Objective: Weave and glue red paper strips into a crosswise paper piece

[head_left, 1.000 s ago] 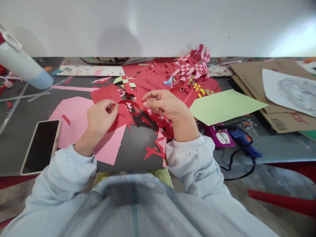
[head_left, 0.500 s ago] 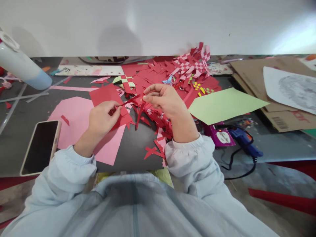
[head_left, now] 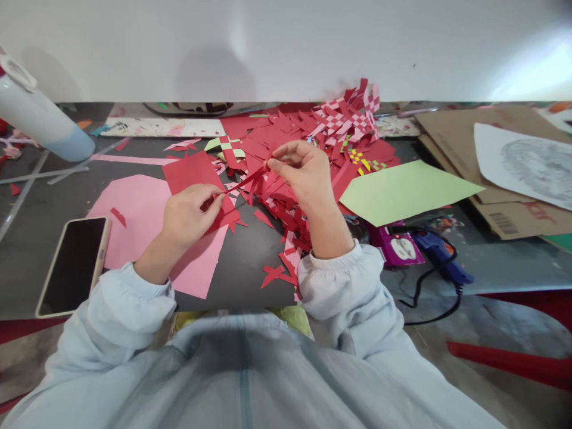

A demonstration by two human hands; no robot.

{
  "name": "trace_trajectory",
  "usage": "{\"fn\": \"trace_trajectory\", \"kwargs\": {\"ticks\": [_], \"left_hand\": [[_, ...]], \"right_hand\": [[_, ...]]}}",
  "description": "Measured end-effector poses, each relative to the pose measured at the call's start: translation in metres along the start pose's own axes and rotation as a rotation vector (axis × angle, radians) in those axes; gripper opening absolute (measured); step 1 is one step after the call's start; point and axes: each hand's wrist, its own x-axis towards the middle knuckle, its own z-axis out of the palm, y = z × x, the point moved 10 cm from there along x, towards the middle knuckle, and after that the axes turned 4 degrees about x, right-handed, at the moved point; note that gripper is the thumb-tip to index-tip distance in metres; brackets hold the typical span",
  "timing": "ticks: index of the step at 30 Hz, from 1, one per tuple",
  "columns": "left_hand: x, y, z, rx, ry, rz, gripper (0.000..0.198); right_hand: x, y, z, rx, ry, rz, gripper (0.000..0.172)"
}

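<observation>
We pinch a red paper strip (head_left: 245,180) between the closed fingers (head_left: 211,192) of our left hand (head_left: 187,214); it slants across to our right hand (head_left: 308,173), whose fingers seem closed on it too. We hold it above the surface (head_left: 248,256).

Red strip (head_left: 245,180) matt paper; phone screen (head_left: 71,265) smooth, glossy; sleeves (head_left: 344,289) soft cloth

Red strip (head_left: 245,180), apparently plain; pink sheet (head_left: 134,205); green sheet (head_left: 409,192); red-and-pink checkered pieces (head_left: 336,120)
</observation>
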Motion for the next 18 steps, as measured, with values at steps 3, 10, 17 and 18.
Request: {"fn": "trace_trajectory", "kwargs": {"ticks": [3, 10, 17, 18], "left_hand": [[-0.001, 0.000, 0.001, 0.003, -0.002, 0.004, 0.022], [-0.002, -0.005, 0.003, 0.021, 0.008, -0.031, 0.021], [-0.001, -0.006, 0.002, 0.024, 0.000, -0.064, 0.018], [-0.001, -0.006, 0.001, 0.020, 0.004, -0.064, 0.018]], "right_hand": [[0.001, -0.003, -0.004, -0.032, 0.034, -0.040, 0.016], [0.007, 0.001, -0.022, -0.056, 0.099, -0.098, 0.016], [0.009, 0.003, -0.023, 0.082, 0.032, -0.018, 0.027], [0.008, 0.002, -0.023, 0.086, 0.032, -0.017, 0.029]]}}
